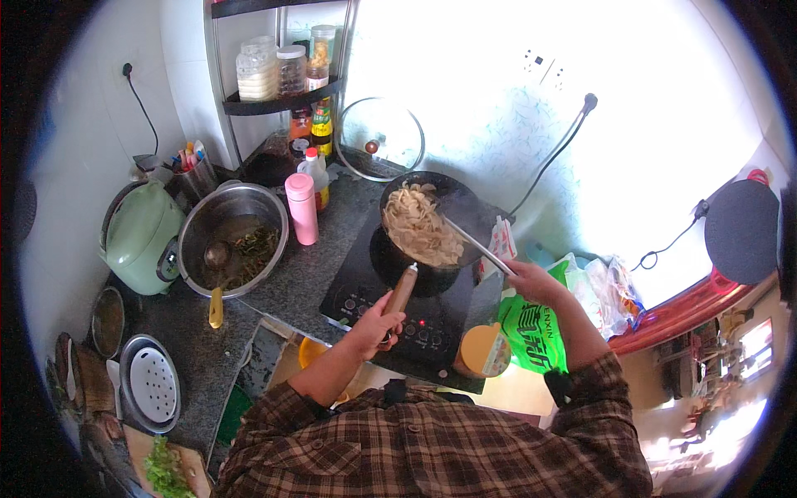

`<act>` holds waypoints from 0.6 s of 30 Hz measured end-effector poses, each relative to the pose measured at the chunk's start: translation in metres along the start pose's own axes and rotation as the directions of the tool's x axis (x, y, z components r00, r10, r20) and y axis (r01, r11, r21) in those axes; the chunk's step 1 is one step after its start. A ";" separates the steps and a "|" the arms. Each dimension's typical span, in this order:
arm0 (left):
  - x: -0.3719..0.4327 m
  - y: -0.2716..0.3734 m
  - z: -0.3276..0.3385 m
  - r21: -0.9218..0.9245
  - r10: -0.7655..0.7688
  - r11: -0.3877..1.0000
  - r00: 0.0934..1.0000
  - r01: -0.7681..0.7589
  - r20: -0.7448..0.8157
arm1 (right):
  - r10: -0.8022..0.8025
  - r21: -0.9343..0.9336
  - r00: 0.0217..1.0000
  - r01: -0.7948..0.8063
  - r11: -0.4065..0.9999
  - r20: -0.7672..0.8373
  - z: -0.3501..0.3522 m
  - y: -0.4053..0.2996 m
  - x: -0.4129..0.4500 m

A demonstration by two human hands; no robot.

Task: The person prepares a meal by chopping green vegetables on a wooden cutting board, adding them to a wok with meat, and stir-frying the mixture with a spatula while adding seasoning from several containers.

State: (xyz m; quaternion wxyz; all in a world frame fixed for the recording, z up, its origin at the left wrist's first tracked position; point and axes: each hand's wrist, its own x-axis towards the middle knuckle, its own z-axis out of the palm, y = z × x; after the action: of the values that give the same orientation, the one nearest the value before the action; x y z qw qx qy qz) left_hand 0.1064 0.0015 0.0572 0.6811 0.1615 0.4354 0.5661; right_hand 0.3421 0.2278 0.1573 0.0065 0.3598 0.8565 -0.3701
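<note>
My left hand [375, 327] grips the brown handle [401, 292] of a black wok [476, 215]. The wok is over a black induction cooktop [398, 339], where a red light glows. Pale sliced food [418, 227] lies heaped on the wok's left side. In my right hand [538, 283] is the metal shaft of a cooking utensil [479, 244]. Its far end reaches into the wok beside the food, and I cannot tell the shape of its head.
Left of the cooktop stand a pink bottle [302, 208], a steel basin [282, 218] with broth and greens, and a green rice cooker [146, 236]. A glass lid [389, 127] leans on the wall. Right are a yellow-lidded container [482, 350] and a green bag [535, 333].
</note>
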 end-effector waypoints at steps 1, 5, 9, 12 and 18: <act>0.000 -0.002 -0.001 -0.019 0.008 1.000 1.000 -0.008 -0.002 | -0.280 -0.279 0.959 0.260 0.924 -0.033 0.001 -0.005 -0.007; -0.001 0.000 -0.002 0.007 -0.001 1.000 1.000 0.001 -0.018 | 0.087 -0.344 0.996 -0.078 0.936 0.011 -0.025 -0.042 -0.055; -0.002 -0.001 -0.002 -0.003 -0.004 1.000 0.999 0.004 -0.032 | 0.132 -0.253 0.991 -0.130 0.959 -0.009 -0.050 -0.035 -0.047; 0.001 -0.002 0.002 0.014 0.005 1.000 1.000 -0.005 -0.013 | 0.253 0.093 0.966 -0.248 0.964 -0.052 -0.053 0.007 -0.011; -0.002 0.001 -0.001 0.039 0.018 0.999 0.999 -0.016 -0.033 | 0.106 -0.018 0.976 -0.104 0.994 0.190 -0.037 -0.039 0.056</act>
State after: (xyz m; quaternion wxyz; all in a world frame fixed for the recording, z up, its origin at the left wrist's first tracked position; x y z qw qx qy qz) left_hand 0.1047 -0.0006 0.0581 0.6655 0.1688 0.4564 0.5660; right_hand 0.2860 0.2671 0.1936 0.1095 0.3675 0.8332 -0.3984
